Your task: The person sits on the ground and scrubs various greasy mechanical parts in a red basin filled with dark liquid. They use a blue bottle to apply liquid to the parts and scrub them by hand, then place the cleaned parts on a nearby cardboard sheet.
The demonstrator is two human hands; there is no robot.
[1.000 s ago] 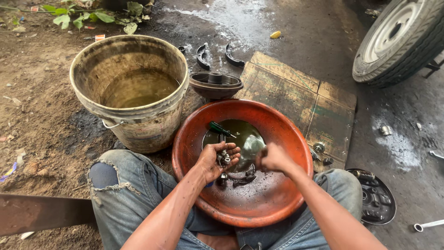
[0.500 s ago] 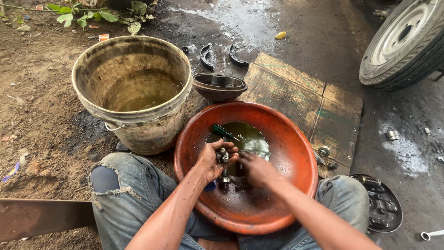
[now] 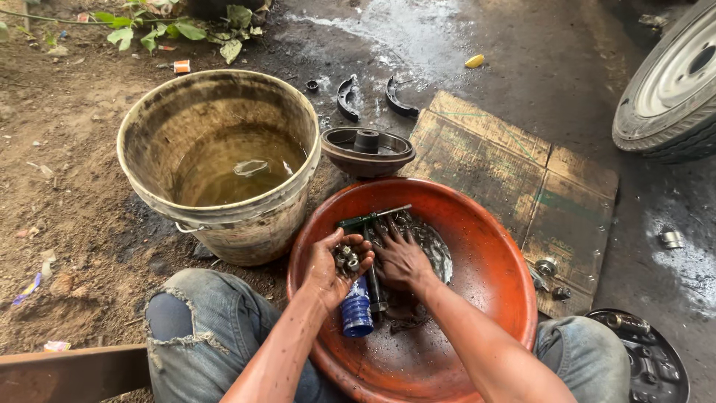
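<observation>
A large orange-red basin [image 3: 485, 261] sits between my knees with dark oily liquid in its bottom. My left hand [image 3: 332, 267] is cupped palm up over the basin's left side and holds several small metal nuts. My right hand [image 3: 401, 257] lies palm down in the oily liquid, fingers spread, beside a dark metal tool [image 3: 371, 257] that lies in the basin. A small blue cylinder [image 3: 356, 313] rests in the basin just below my left hand.
A dirty bucket [image 3: 224, 160] holding murky liquid stands left of the basin. A dark metal drum [image 3: 367, 149] and two brake shoes [image 3: 373, 95] lie behind it. Flattened cardboard [image 3: 514, 168] spreads right, a wheel [image 3: 675, 86] at far right, a black tray of parts [image 3: 649, 362] by my right knee.
My left hand has turned palm up with the small nuts in it. My right hand has dropped flat into the liquid. The camera has moved closer to the basin.
</observation>
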